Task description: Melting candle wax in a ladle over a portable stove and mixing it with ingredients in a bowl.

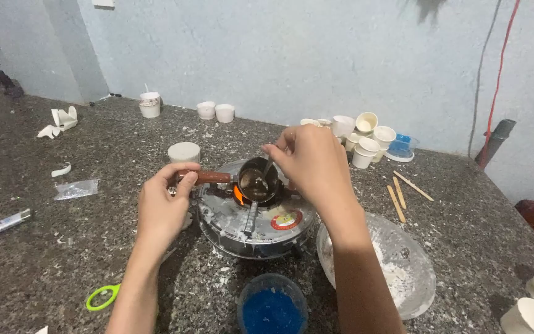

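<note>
A small metal melting pot sits on the burner of a round gas stove, near the middle of the dark speckled stone counter. The pot holds a clear brownish liquid, and an orange flame shows just under its left side. Its reddish-brown wooden handle points left.

The left hand grips the end of that handle, thumb on top and fingers curled under it. The right hand is over the pot's right rim, fingertips pinched closed on a thin stirring stick that slants down into the liquid.

Just in front of the stove stands a small round tub of blue powder. To its right, beside the right forearm, lies a clear glass bowl dusted with white flakes. A white candle-filled cup stands just behind the left hand. A cluster of small white cups is at the back right near the wall, next to a blue-lidded container. Flat wooden sticks lie on the counter to the right of the stove. At the front left lies a green ring-shaped handle, and farther left a silver lighter and a small clear plastic bag.
</note>
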